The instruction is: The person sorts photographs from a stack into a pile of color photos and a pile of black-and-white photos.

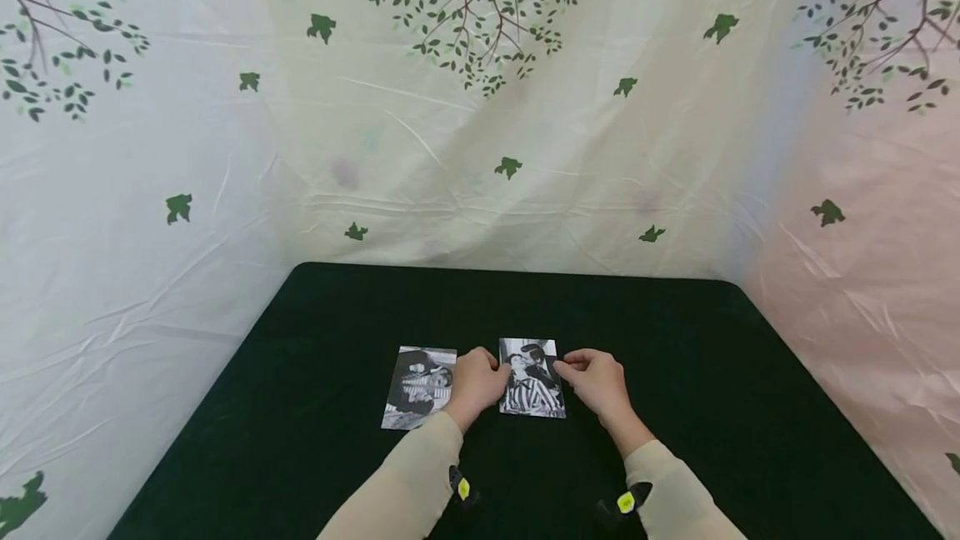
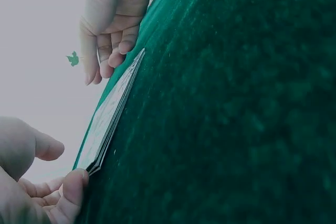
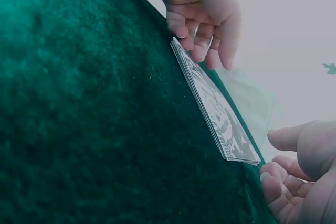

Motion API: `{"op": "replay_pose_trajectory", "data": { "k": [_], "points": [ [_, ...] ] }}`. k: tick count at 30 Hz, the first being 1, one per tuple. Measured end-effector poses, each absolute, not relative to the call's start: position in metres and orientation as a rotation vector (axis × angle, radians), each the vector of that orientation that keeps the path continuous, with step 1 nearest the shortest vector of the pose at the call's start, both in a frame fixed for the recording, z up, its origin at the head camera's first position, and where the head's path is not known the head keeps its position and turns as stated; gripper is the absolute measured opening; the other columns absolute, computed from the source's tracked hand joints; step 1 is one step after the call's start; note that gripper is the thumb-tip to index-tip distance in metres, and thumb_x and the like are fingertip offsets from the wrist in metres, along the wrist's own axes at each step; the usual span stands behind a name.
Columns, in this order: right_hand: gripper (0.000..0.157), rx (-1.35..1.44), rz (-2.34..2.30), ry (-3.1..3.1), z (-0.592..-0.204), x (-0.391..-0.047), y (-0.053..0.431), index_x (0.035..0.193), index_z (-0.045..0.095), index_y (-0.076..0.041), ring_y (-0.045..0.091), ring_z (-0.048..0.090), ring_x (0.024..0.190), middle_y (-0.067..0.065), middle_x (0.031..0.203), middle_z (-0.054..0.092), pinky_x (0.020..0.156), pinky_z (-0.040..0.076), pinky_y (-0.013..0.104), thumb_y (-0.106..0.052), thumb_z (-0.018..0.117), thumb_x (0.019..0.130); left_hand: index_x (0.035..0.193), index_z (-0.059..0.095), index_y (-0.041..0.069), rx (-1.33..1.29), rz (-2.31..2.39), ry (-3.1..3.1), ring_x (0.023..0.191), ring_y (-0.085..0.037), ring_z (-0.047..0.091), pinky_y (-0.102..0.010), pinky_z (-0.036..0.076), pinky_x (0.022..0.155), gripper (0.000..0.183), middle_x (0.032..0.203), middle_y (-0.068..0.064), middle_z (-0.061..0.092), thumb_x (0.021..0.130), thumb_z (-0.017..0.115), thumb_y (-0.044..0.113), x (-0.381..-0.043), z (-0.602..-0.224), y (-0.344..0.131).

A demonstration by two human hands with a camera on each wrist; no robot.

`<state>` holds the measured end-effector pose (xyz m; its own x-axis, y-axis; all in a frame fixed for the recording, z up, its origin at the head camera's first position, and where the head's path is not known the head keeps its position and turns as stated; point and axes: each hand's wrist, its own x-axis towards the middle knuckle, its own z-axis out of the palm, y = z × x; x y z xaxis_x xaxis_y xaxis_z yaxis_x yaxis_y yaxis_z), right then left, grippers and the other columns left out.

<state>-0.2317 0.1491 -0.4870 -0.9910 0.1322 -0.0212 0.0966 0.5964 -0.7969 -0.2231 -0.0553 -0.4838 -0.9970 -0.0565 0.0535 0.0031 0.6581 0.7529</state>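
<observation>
A stack of black-and-white photo prints [image 1: 531, 390] lies flat between the two hands, its layered edges showing in the left wrist view. At its left side is my left hand [image 1: 478, 382]; one fingertip touches the stack's near corner, while the thumb stands apart above it. My right hand [image 1: 598, 382] is beside the stack's right edge, fingers loosely bent and thumb raised. A small gap separates it from the prints [image 3: 215, 111] in the right wrist view. Another black-and-white photo print [image 1: 412, 386] lies to the left, its right edge partly hidden by the left hand.
A dark green velvety cloth [image 1: 337, 315] covers the table. Pale curtains [image 1: 450, 190] printed with leaves and branches surround it at the back and both sides. The table's far edge [image 1: 517, 271] is well beyond the prints.
</observation>
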Motion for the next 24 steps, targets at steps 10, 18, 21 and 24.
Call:
{"op": "replay_pose_trajectory", "data": {
  "k": [10, 18, 21, 24],
  "points": [
    [0.031, -0.202, 1.497, -2.756, -0.498, -0.234, 0.152, 0.109, 0.067, -0.005, 0.017, 0.064, 0.075, 0.008, 0.093, 0.067, 0.066, 0.054, 0.031, -0.024, 0.074, 0.085, 0.055, 0.049, 0.012, 0.048, -1.269, -2.814, 0.042, -0.012, 0.041, -0.026, 0.031, 0.041, 0.039, 0.049, 0.002, 0.041, 0.088, 0.067, 0.023, -0.225, -0.488, -0.047],
    [0.027, -0.167, 1.474, -2.773, -0.503, -0.236, 0.153, 0.106, 0.069, -0.005, 0.016, 0.062, 0.073, 0.006, 0.089, 0.067, 0.064, 0.053, 0.031, -0.017, 0.076, 0.083, 0.052, 0.052, 0.012, 0.064, -1.282, -2.818, 0.04, -0.011, 0.042, -0.025, 0.031, 0.039, 0.037, 0.045, 0.003, 0.042, 0.082, 0.073, 0.019, -0.226, -0.49, -0.044],
    [0.026, -0.154, 1.439, -2.795, -0.503, -0.236, 0.152, 0.105, 0.069, -0.006, 0.016, 0.061, 0.075, 0.005, 0.088, 0.067, 0.063, 0.051, 0.031, -0.017, 0.076, 0.082, 0.054, 0.056, 0.012, 0.067, -1.268, -2.818, 0.042, -0.011, 0.043, -0.025, 0.032, 0.041, 0.034, 0.047, 0.003, 0.044, 0.082, 0.073, 0.02, -0.225, -0.489, -0.043],
    [0.026, -0.148, 1.403, -2.814, -0.501, -0.235, 0.151, 0.105, 0.07, -0.007, 0.016, 0.06, 0.077, 0.003, 0.088, 0.067, 0.064, 0.05, 0.031, -0.017, 0.076, 0.082, 0.056, 0.059, 0.011, 0.064, -1.251, -2.811, 0.044, -0.011, 0.043, -0.026, 0.033, 0.042, 0.031, 0.049, 0.003, 0.045, 0.081, 0.074, 0.02, -0.225, -0.489, -0.043]
  ]
}}
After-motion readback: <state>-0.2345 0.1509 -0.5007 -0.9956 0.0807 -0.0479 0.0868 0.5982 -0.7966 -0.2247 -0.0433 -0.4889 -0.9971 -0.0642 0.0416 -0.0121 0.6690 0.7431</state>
